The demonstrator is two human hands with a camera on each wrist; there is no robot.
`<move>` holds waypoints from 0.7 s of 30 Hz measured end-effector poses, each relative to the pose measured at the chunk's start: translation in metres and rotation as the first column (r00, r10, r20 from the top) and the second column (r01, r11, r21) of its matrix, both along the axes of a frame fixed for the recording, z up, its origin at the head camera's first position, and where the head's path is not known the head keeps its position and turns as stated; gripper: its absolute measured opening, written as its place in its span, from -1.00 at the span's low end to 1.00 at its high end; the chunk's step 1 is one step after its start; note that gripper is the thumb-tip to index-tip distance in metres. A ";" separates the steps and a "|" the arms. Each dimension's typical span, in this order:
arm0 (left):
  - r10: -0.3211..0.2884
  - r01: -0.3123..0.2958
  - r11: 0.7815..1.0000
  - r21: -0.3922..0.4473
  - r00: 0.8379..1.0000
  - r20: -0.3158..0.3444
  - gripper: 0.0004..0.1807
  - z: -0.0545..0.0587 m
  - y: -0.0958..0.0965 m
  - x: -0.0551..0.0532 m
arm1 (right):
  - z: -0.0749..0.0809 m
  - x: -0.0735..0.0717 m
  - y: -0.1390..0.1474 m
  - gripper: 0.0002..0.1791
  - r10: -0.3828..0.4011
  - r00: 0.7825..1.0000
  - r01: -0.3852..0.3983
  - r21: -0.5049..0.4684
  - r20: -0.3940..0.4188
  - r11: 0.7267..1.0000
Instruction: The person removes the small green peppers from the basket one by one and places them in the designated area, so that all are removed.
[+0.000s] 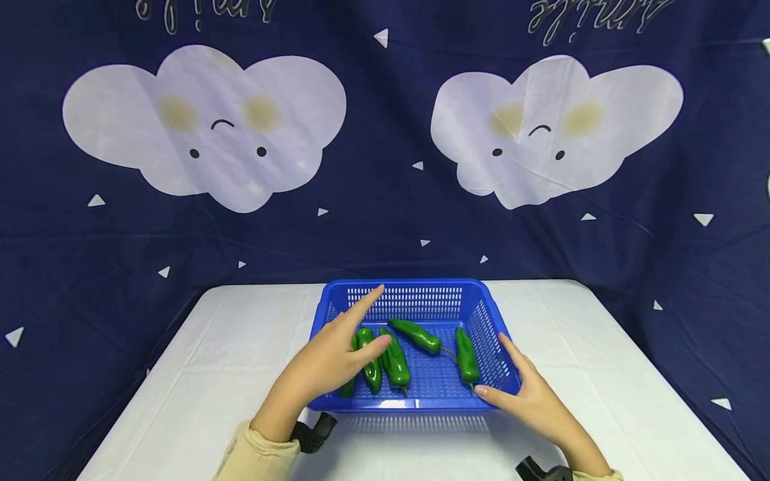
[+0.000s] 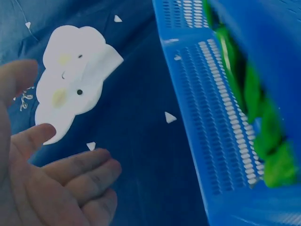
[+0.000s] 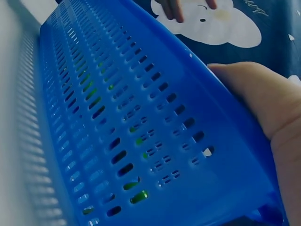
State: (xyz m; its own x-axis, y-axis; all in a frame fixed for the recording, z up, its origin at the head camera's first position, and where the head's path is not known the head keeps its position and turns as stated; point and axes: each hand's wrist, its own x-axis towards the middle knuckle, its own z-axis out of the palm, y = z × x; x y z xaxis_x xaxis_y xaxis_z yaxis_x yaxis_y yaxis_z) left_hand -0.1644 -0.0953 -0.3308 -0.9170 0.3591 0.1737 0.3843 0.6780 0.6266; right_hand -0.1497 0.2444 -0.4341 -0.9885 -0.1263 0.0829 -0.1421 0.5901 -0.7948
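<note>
A blue plastic basket [image 1: 421,404] with slotted walls holds several long green peppers, including one lying crosswise near the middle [image 1: 418,336] and one by the right wall [image 1: 466,357]. My left hand [image 1: 331,354] is raised over the basket's left side, fingers straight, thumb spread, palm free in the left wrist view. It partly hides the leftmost peppers [image 1: 347,387]. At the front right corner is my right hand [image 1: 532,397], thumb reaching over the rim and index finger extended along the right side. Its other fingers are hidden in the head view.
The basket stands on a white-covered table [image 1: 252,334]. Behind it hangs a dark blue curtain [image 1: 385,200] printed with white clouds and small triangles. A black strap mount [image 1: 313,433] sits at my left wrist, and another [image 1: 541,471] at the right.
</note>
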 end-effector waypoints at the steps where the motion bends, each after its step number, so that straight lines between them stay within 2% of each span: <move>1: -0.017 0.017 1.000 0.012 1.000 0.010 -0.21 0.002 0.003 -0.001 | 0.000 0.000 0.001 0.15 0.009 1.000 -0.009 -0.010 0.000 1.000; 6: -0.099 0.096 0.993 0.074 0.994 0.036 -0.15 0.013 0.019 -0.007 | 0.000 -0.001 0.003 0.19 0.045 0.999 -0.045 -0.050 -0.004 0.998; 12: -0.177 0.164 0.970 0.180 0.983 0.056 -0.06 0.018 0.038 -0.019 | 0.001 -0.002 0.005 0.23 0.079 0.997 -0.080 -0.066 -0.023 0.995; 17: -0.271 0.229 0.933 0.277 0.955 0.121 -0.05 0.017 0.061 -0.041 | 0.002 -0.001 0.006 0.23 0.076 0.997 -0.075 -0.083 0.005 0.994; 21: -0.326 0.263 0.915 0.306 0.929 0.175 -0.04 0.011 0.076 -0.059 | 0.001 -0.001 0.004 0.22 0.080 0.997 -0.078 -0.084 0.021 0.993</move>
State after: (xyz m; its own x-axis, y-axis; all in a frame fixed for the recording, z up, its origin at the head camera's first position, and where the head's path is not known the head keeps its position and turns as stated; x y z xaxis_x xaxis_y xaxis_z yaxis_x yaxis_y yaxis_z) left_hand -0.2233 -0.0194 -0.3202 -0.8026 0.5860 0.1119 0.3726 0.3460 0.8611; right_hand -0.1508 0.2485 -0.4333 -0.9776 -0.1977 0.0725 -0.1656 0.5097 -0.8443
